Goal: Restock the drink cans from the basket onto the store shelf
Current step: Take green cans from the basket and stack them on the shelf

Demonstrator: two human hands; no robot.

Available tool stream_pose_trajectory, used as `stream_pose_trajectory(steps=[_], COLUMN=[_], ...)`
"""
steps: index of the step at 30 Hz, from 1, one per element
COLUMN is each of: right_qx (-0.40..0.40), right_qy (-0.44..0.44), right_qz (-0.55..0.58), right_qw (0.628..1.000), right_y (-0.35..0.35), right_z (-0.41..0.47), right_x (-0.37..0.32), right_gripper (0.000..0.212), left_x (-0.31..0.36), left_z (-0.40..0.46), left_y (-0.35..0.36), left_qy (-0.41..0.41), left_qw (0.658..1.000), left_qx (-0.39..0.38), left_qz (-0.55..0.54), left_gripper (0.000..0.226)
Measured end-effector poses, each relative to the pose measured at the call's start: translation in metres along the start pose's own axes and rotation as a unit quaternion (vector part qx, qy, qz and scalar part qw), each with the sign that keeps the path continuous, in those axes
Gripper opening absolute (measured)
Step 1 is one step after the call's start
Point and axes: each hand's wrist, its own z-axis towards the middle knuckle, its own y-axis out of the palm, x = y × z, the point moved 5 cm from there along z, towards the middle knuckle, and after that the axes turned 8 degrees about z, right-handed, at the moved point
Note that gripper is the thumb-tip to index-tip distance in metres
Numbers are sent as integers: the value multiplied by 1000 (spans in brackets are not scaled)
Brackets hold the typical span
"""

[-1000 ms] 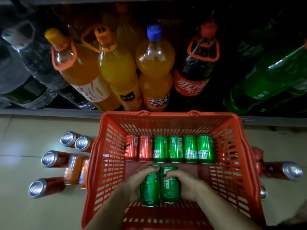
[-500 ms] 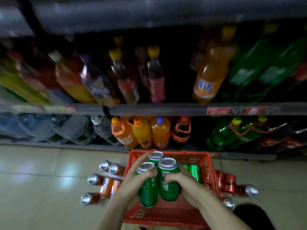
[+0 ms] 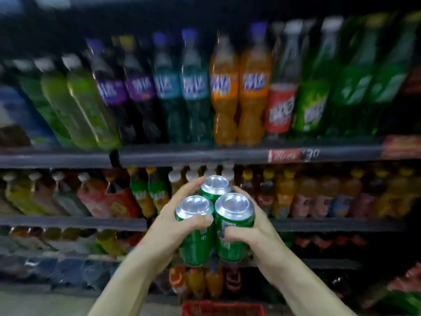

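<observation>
My left hand point(image 3: 169, 226) and right hand point(image 3: 255, 233) clamp three upright green cans point(image 3: 232, 226) together, fingers point(image 3: 189, 189) wrapped tight, before the blurred shelf point(image 3: 205, 153).

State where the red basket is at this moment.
In the head view, the red basket sits at the bottom edge, just right of centre, on the floor below the three green cans held between both hands.

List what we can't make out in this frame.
- Head view, basket: cut off by the bottom edge; its contents are unseen.
- Green cans: labels covered by left hand and right hand; a fourth can may hide behind.
- Shelf bottles: motion-blurred, labels unreadable.
- Free shelf slot for cans: none visible.
</observation>
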Motion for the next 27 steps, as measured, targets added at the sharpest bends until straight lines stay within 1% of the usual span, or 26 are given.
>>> stream_pose_trajectory(steps=[3, 5, 8, 10, 12, 15, 17, 20, 22, 24, 25, 27], right_qx=[-31, -46, -69, -79, -88, -113, -127, -134, -128, -126, -125, -115], right_qy=[-72, -117, -173, -194, -208, -229, -244, -246, -238, -227, -220, -207], right_qz=[-27, -41, -66, -74, -79, -87, -89, -115, -131, -118, -112, -112], right_qw=[997, 991, 980, 975, 971, 963, 957, 953, 954, 958, 961, 965], right_y=[19, 27, 34, 36, 38, 47, 55, 67, 74, 81, 84, 87], right_z=[-8, -11, -8, -2, 4, 14, 26, 49, 67, 85, 95, 114], right_x=[-96, -151, -223, -261, -295, -343, -372, -409, -430, -447, -453, -460], right_gripper=[84, 83, 76, 77, 77, 60, 55, 49, 46, 52, 56, 59], left_x=[103, 160, 231, 269, 301, 344, 371, 407, 426, 441, 448, 453], left_z=[1, 1, 3, 7, 13, 28, 41, 63, 80, 96, 105, 122], left_y=[-6, -7, -7, -9, -11, -16, -24, -38, -50, -59, -62, -69], left_qy=[74, 118, 179, 207, 232, 250, 253, 261, 264, 264, 264, 266], left_qw=[997, 993, 983, 977, 970, 964, 962, 961, 960, 962, 962, 960], left_qx=[5, 10, 25, 41, 58, 81, 92, 77, 73, 52, 32, -9], left_qz=[12, 21, 31, 36, 34, 37, 38, 49, 50, 49, 57, 84], left_gripper=[82, 81, 77, 76, 77, 74, 68, 52, 52, 52, 47, 28])
